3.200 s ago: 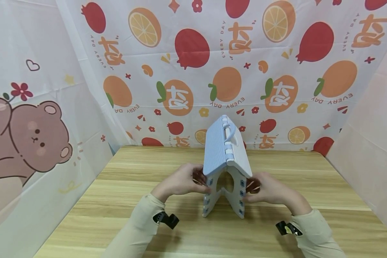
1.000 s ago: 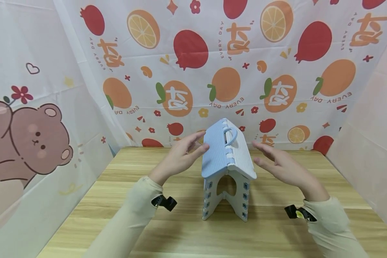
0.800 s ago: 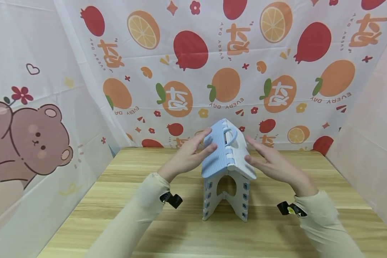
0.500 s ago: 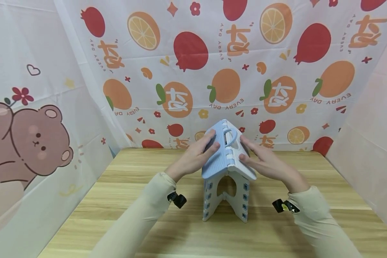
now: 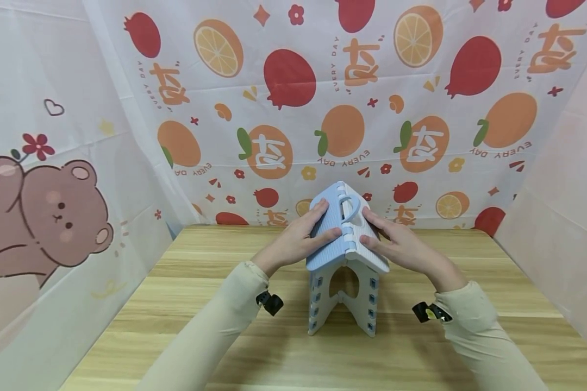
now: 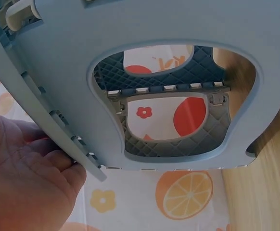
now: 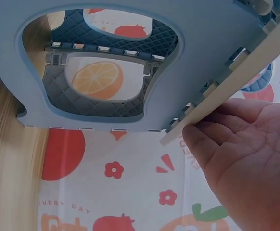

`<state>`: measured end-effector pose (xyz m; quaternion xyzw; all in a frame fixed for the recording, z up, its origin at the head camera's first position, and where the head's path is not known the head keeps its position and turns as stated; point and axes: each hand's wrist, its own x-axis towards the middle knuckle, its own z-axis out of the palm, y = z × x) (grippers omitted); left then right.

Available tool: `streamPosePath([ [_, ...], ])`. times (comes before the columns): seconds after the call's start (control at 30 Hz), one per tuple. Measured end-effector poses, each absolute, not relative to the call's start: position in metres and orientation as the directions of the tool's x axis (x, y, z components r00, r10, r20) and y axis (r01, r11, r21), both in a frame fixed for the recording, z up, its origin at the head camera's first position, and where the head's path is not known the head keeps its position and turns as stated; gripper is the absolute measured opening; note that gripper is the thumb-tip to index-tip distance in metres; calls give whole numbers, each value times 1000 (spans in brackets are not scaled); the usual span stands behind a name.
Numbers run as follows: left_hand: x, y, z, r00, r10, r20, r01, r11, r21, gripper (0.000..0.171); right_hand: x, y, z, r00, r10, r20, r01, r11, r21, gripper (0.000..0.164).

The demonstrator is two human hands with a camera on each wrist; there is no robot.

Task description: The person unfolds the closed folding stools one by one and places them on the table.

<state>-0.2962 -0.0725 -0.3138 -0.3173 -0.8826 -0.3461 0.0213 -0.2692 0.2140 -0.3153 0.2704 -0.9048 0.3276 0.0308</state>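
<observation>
A half-folded plastic folding stool (image 5: 323,259) stands on the table, its top bent upward like a roof. One half of the top is light blue, the other white (image 5: 374,259). A curved blue handle (image 5: 352,208) sticks up at the hinged ridge. My left hand (image 5: 293,241) lies on the blue half with fingers extended, thumb near the ridge. On the white half rests my right hand (image 5: 400,241), likewise extended. Both wrist views show fingers hidden behind the top panels, and an end panel (image 6: 68,72) with a large cutout. Folded side panels show through that cutout.
The wooden table (image 5: 210,255) reaches back to a fruit-print curtain (image 5: 313,130). A side curtain with a bear print (image 5: 61,217) hangs at the left, and a plain pale one (image 5: 562,217) at the right.
Both hands have gone from the stool's lower sides up to its sloping top, first held apart, then brought inward onto the two halves. The stool's top spreads slightly wider than at first.
</observation>
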Motion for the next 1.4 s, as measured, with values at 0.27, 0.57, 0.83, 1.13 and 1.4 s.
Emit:
streamPosePath([
  [0.27,-296,-74,-310,-812,545,209,547,585,599,101,-270,214,-316,-848,-476,231,-512,629,-585,76],
  [0.57,-294,-75,-309,-820,540,191,538,613,579,95,-272,213,-319,-857,-466,220,-494,624,-605,78],
  [0.83,-296,-75,-308,-823,534,194,539,625,565,93,-270,214,-318,-875,-436,211,-468,649,-599,79],
  [1.13,-298,-76,-307,-823,534,193,543,638,546,92,-271,216,-317,-880,-426,210,-462,663,-590,81],
  [1.4,-299,-76,-308,-825,534,186,542,651,532,93,-270,215,-316,-896,-404,186,-431,685,-588,83],
])
